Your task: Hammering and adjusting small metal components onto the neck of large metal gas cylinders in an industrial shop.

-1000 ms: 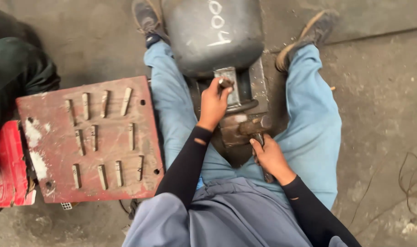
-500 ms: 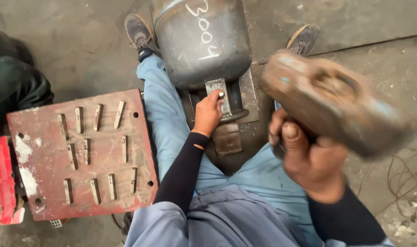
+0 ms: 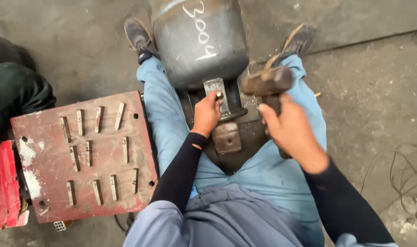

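Left hand pinches a small metal stamp against the grey cylinder between the knees; right hand grips a rusty hammer; red stamp tray left, on the floor

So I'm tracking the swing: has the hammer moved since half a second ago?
Yes. The hammer in the right hand has dropped away from the camera toward the grey cylinder.
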